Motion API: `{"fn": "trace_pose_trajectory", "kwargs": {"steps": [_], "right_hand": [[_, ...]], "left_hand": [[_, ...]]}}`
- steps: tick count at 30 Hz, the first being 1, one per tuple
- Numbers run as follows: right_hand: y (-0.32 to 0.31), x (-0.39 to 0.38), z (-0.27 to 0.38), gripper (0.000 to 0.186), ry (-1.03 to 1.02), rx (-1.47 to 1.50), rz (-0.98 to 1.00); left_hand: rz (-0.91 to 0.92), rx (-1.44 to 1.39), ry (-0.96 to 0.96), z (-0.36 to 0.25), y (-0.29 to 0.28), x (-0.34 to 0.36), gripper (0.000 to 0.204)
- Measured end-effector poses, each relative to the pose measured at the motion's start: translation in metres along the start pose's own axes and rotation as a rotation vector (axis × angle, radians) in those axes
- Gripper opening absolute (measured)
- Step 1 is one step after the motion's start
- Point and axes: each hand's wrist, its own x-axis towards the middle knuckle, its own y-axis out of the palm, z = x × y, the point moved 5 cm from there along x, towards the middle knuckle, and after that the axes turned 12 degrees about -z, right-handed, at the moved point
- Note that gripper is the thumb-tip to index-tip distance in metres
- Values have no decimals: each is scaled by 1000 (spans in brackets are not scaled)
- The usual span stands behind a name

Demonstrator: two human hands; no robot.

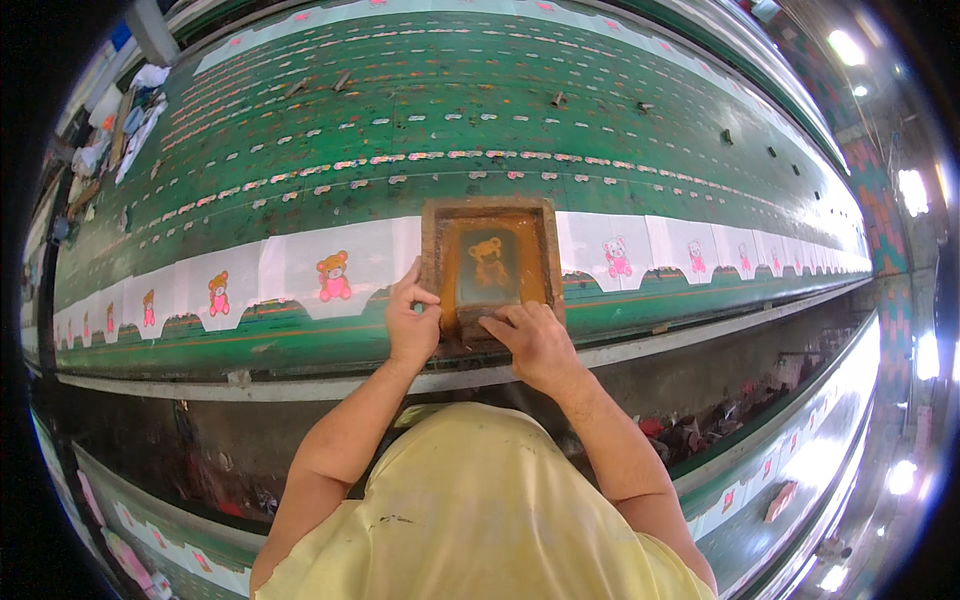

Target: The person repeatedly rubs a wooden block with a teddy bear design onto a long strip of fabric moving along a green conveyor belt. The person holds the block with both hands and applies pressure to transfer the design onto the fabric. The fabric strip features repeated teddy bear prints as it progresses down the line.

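Note:
A small wooden-framed printing screen (432, 232) lies flat over the row of white fabric pieces, in front of me. A bear design shows in its mesh (488, 268). My left hand (412, 318) is closed on the frame's lower left side. At the near end, my right hand (535, 340) reaches over the frame with its fingers curled on a dark brown squeegee (470, 324), mostly hidden under them. Left of the screen, a white piece (332, 278) bears a brown and pink bear. To the right, another piece (618, 258) carries only a pink outline print.
The long green table (400, 190) curves across the view, dotted with rows of small prints. Small blocks (558, 100) sit farther back. A metal rail (300, 390) runs along the near edge. Cloths (145, 110) pile up at the far left. Behind me stands another table (740, 500).

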Motion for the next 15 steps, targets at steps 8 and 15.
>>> {"fn": "trace_pose_trajectory", "kwargs": {"steps": [8,15], "right_hand": [[-15,-15,-10,47,81,217,-36],[-31,-75,-73,41,453,229,-504]], "left_hand": [[22,49,21,-8,0,6,19],[-5,-4,151,-53,8,-1,21]]}}
